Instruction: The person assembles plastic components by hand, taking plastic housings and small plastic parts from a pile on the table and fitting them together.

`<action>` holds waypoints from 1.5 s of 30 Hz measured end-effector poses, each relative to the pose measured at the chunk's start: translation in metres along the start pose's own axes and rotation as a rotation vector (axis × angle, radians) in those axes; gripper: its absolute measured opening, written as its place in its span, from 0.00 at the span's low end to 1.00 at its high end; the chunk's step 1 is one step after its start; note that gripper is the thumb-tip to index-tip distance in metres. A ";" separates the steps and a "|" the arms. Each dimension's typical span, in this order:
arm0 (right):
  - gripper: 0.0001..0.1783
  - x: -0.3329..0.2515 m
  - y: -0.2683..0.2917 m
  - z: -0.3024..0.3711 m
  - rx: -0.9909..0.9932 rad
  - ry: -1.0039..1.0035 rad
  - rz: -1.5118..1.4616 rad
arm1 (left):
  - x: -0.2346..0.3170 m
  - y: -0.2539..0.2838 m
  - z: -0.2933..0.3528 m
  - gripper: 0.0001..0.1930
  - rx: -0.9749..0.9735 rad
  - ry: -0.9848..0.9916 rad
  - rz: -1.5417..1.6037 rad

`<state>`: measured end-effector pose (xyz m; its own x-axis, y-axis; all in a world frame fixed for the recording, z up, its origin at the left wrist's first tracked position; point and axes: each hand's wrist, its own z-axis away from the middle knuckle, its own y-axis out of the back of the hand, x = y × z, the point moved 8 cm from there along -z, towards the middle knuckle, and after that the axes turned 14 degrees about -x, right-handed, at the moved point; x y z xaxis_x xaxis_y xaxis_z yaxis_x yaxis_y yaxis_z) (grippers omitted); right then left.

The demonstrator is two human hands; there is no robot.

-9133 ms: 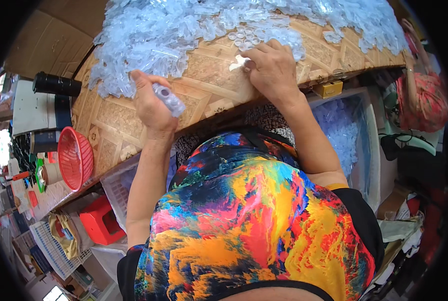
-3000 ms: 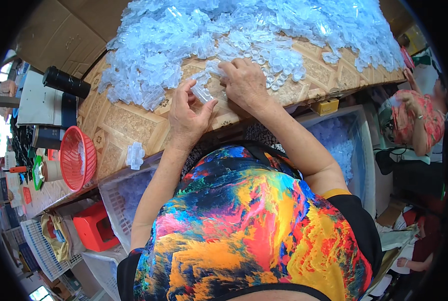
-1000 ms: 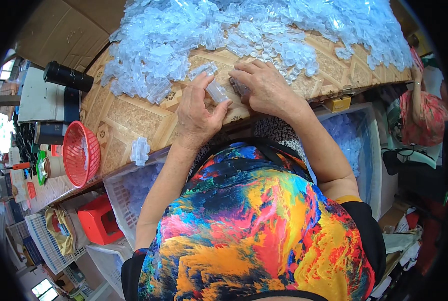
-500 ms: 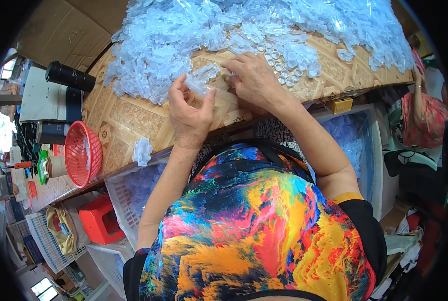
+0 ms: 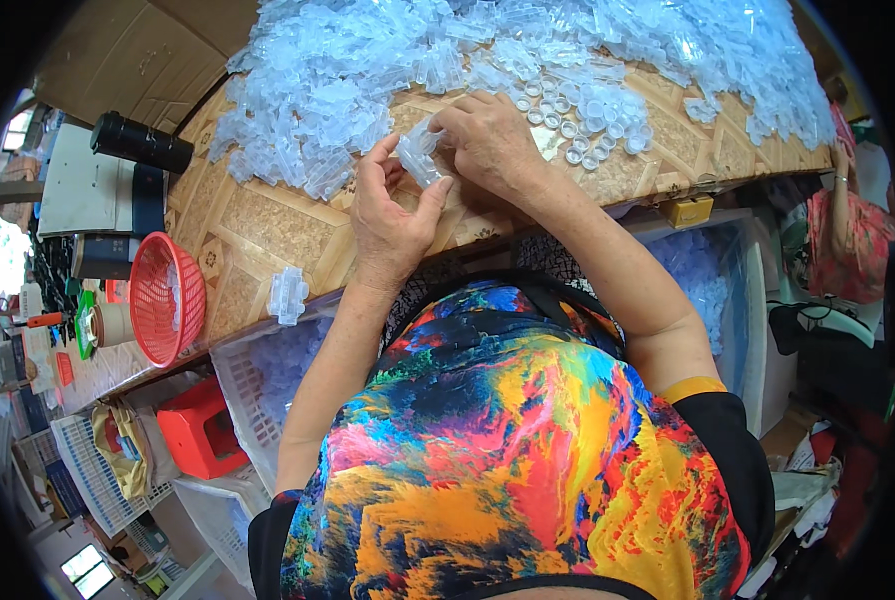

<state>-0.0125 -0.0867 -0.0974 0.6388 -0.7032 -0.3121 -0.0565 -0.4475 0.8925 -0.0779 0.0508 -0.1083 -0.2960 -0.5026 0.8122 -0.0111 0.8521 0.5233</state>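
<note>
My left hand [image 5: 392,215] grips a clear ribbed plastic piece [image 5: 419,162] between thumb and fingers, above the table's near side. Curled over from the right, my right hand [image 5: 492,145] has its fingertips against the upper right end of the clear plastic, partly hiding it. Just right of that hand lie several small round clear caps [image 5: 597,130], some as open rings. A big heap of clear plastic pieces [image 5: 317,95] spreads behind both hands. One separate clear piece [image 5: 287,296] rests at the table's near edge, left of my left forearm.
A red plastic basket [image 5: 167,300] and a black cylindrical cup [image 5: 141,142] stand on the left. Below the patterned table [image 5: 252,235] are white crates [image 5: 237,385] of clear pieces and a red stool [image 5: 202,430]. Another person's arm [image 5: 840,205] shows at far right.
The clear pieces that lay spread between my hands are now closer together. My left hand has shifted slightly right, and my right hand slightly left and up.
</note>
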 end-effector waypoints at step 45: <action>0.18 0.159 0.101 0.048 0.214 -0.686 -0.133 | 0.017 -0.011 0.005 0.32 -0.093 -0.194 -0.056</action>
<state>0.0467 -0.2705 -0.0722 0.0306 -0.7919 -0.6099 -0.2049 -0.6022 0.7716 -0.0878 0.0334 -0.1018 -0.4757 -0.5040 0.7209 0.0522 0.8020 0.5951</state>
